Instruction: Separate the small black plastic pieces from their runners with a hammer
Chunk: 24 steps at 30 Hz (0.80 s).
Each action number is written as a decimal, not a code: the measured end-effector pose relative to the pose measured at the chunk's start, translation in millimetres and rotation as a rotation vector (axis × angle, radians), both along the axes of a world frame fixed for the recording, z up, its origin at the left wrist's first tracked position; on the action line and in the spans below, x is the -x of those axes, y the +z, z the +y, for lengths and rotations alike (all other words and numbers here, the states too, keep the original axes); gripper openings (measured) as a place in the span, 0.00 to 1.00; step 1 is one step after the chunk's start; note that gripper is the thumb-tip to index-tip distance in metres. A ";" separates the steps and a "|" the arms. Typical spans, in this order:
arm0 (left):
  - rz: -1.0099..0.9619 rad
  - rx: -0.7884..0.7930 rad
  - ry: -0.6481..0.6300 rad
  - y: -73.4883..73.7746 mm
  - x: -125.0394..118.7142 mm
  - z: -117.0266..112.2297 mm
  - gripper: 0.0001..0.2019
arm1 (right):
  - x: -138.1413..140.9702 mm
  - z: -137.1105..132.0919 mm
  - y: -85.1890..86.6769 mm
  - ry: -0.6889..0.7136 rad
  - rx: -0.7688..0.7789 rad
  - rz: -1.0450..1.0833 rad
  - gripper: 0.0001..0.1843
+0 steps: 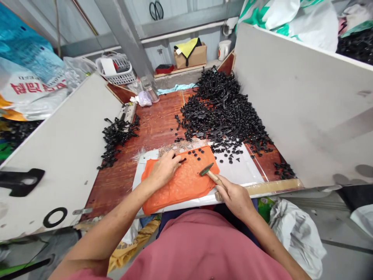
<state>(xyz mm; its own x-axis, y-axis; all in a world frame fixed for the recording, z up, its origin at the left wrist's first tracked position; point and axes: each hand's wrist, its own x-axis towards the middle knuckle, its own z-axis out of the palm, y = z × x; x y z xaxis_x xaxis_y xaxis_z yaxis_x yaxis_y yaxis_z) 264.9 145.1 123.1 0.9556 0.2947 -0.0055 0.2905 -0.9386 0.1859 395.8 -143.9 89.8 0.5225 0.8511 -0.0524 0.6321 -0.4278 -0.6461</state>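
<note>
My right hand [235,196] is closed around the wooden handle of a small hammer [214,177], its metal head above the right part of an orange cloth [175,190]. Over the cloth's upper left, my left hand [165,168] has its fingers closed on a small black part [182,160]; the part's exact kind is too small to make out. Several small round black pieces [199,158] lie on the cloth just right of that hand. A big heap of black parts [221,112] rises behind the cloth to the right.
A smaller pile of black parts [116,136] lies at the left on the reddish wooden table [157,124]. Grey boards [305,105] wall both sides. At the back stand a white basket [122,76], a glass bottle [150,91], a cardboard box [194,56] and a mug [223,50].
</note>
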 end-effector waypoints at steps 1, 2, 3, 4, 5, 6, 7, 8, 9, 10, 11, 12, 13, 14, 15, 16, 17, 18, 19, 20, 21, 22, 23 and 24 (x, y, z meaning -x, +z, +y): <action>-0.032 0.014 0.020 -0.8 -1.9 1.2 0.09 | 0.2 -0.1 0.2 -0.001 -0.001 -0.003 0.28; -0.064 0.044 0.036 -2.2 -5.0 3.5 0.08 | 0.4 -0.1 0.2 -0.002 0.002 -0.004 0.28; -0.093 0.087 0.049 -4.5 -9.1 6.5 0.08 | 0.6 -0.1 0.2 -0.004 0.009 -0.005 0.28; -0.116 0.137 0.060 -7.3 -13.8 10.0 0.07 | 0.7 -0.1 -0.1 -0.006 0.017 -0.002 0.28; -0.133 0.189 0.068 -10.7 -18.8 13.5 0.07 | 0.7 -0.2 -0.4 -0.009 0.023 0.001 0.27; -0.147 0.239 0.071 -14.4 -23.8 16.7 0.06 | 0.8 -0.2 -0.7 -0.011 0.024 0.005 0.27; -0.161 0.283 0.069 -18.0 -28.3 19.4 0.06 | 0.9 -0.3 -1.1 -0.010 0.021 0.009 0.27; -0.174 0.319 0.062 -21.4 -32.2 21.5 0.06 | 0.9 -0.4 -1.4 -0.009 0.012 0.012 0.27; -0.185 0.348 0.052 -24.4 -35.2 23.1 0.06 | 0.9 -0.6 -1.8 -0.008 0.004 0.014 0.28; -0.194 0.370 0.043 -26.9 -37.4 24.3 0.06 | 0.9 -0.7 -2.1 -0.009 0.001 0.016 0.28; -0.201 0.383 0.038 -28.8 -38.8 25.3 0.06 | 0.9 -0.8 -2.4 -0.011 0.005 0.018 0.28; -0.203 0.389 0.037 -30.1 -39.6 26.2 0.06 | 0.8 -0.9 -2.7 -0.015 0.012 0.019 0.28; -0.201 0.391 0.036 -30.9 -39.9 27.0 0.06 | 0.7 -1.0 -2.9 -0.020 0.020 0.020 0.28; -0.196 0.391 0.037 -31.3 -39.8 27.9 0.06 | 0.7 -1.1 -3.0 -0.023 0.028 0.020 0.27; -0.189 0.388 0.036 -31.3 -39.7 28.9 0.06 | 0.7 -1.1 -3.0 -0.025 0.035 0.018 0.27; -0.179 0.385 0.033 -31.2 -39.6 29.7 0.07 | 0.7 -1.0 -2.9 -0.026 0.040 0.015 0.27; -0.169 0.381 0.029 -31.0 -39.6 30.5 0.07 | 0.8 -0.9 -2.7 -0.027 0.044 0.011 0.27; -0.158 0.377 0.024 -30.7 -39.8 31.2 0.08 | 0.9 -0.7 -2.3 -0.028 0.047 0.006 0.26; -0.148 0.374 0.018 -30.5 -40.1 31.6 0.09 | 1.1 -0.5 -1.8 -0.029 0.052 0.000 0.26; -0.142 0.371 0.014 -30.3 -40.5 31.9 0.10 | 1.2 -0.3 -1.3 -0.029 0.055 -0.004 0.26; -0.137 0.370 0.011 -30.2 -40.9 31.9 0.10 | 1.2 0.0 -0.9 -0.029 0.056 -0.007 0.26; -0.134 0.369 0.008 -30.1 -41.2 31.8 0.11 | 1.3 0.2 -0.5 -0.028 0.055 -0.010 0.27; -0.132 0.368 0.004 -30.1 -41.5 31.5 0.11 | 1.3 0.4 -0.4 -0.029 0.054 -0.012 0.27; -0.130 0.366 0.000 -30.0 -41.7 31.2 0.11 | 1.2 0.5 -0.4 -0.029 0.054 -0.012 0.27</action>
<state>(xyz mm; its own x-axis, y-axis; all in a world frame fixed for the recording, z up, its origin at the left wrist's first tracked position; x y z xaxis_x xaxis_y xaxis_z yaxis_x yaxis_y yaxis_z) 306.7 176.3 93.2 0.9551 0.2961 0.0112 0.2427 -0.8033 0.5439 394.6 -143.5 89.4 0.5476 0.8317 -0.0916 0.6265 -0.4800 -0.6141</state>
